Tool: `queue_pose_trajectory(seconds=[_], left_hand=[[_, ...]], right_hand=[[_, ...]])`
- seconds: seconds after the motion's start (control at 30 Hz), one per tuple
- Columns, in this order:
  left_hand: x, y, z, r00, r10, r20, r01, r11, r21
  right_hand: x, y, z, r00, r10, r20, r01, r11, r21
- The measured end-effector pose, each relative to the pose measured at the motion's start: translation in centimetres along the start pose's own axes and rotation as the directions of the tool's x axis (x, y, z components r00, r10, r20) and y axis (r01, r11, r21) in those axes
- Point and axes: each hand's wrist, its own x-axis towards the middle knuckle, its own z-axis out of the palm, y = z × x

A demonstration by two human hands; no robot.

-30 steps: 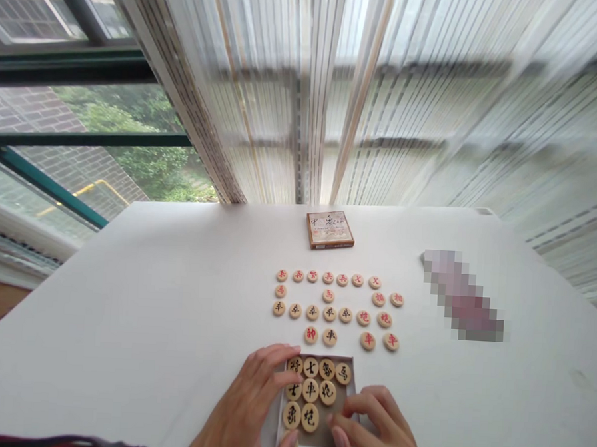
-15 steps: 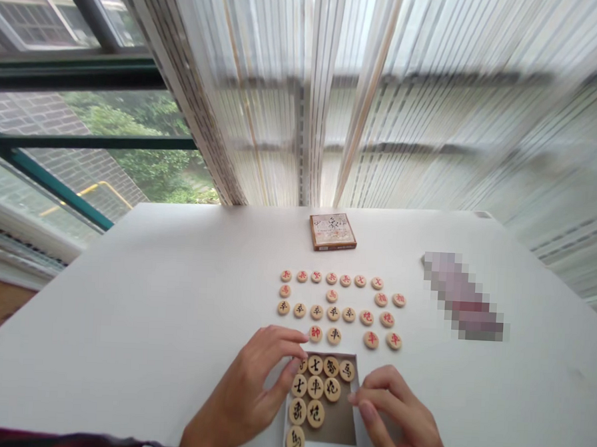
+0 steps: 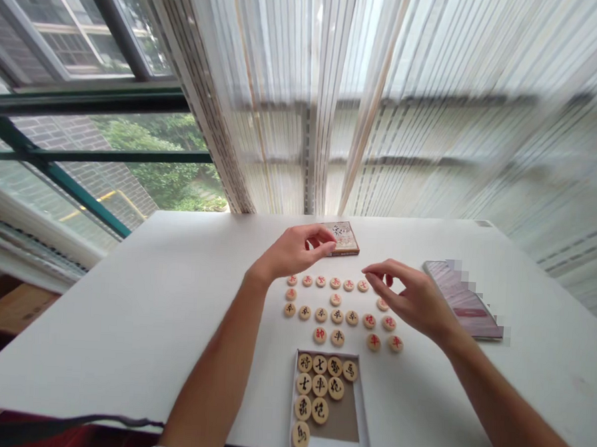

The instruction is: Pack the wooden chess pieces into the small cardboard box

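An open white box tray sits at the near table edge with several wooden chess discs with black characters in it. Beyond it, several more discs with red and black characters lie in rows on the white table. My left hand reaches out over the far row, fingers curled beside the printed box lid; nothing shows in them. My right hand hovers over the right end of the rows, thumb and fingers apart and empty.
A phone-like flat object lies to the right of the discs. Striped curtains hang behind the table. A window with green frames is at the left. A dark cable runs along the near left edge.
Both hands left the box tray and moved away from me, the left to the printed lid, the right over the rows' right end. The camera tilted slightly.
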Motion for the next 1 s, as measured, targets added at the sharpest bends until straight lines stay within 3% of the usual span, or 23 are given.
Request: queue_pose_trajectory(seconds=[0.1, 0.23, 0.4, 0.6, 0.73, 1.0], left_hand=[[0.7, 0.1, 0.2, 0.973, 0.018, 0.229, -0.023, 1.0, 0.019], [-0.7, -0.5, 0.3, 0.879, -0.015, 0.476, -0.02, 0.997, 0.069], [-2.1, -1.5, 0.5, 0.863, -0.047, 0.502, -0.034, 0.988, 0.15], [-2.8, -1.2, 0.5, 0.871, -0.097, 0.481, -0.067, 0.948, 0.312], [-3.2, -1.1, 0.0, 0.879, -0.147, 0.454, -0.03, 0.932, 0.36], [-3.0, -0.9, 1.9, 0.883, -0.031, 0.468, -0.135, 0.939, 0.317]], right_hand=[[-0.2, 1.3, 0.7, 1.0, 0.015, -0.001, -0.015, 1.0, -0.015], [-1.4, 2.1, 1.2, 0.995, -0.009, 0.096, 0.012, 0.999, -0.034], [-2.2, 2.6, 1.6, 0.989, -0.032, 0.144, 0.041, 0.998, -0.056], [-2.6, 2.0, 1.8, 0.972, -0.067, 0.227, 0.09, 0.992, -0.092], [-2.9, 1.5, 1.6, 0.955, -0.067, 0.29, 0.113, 0.983, -0.144], [-3.3, 1.5, 2.7, 0.944, -0.125, 0.306, 0.187, 0.965, -0.182]])
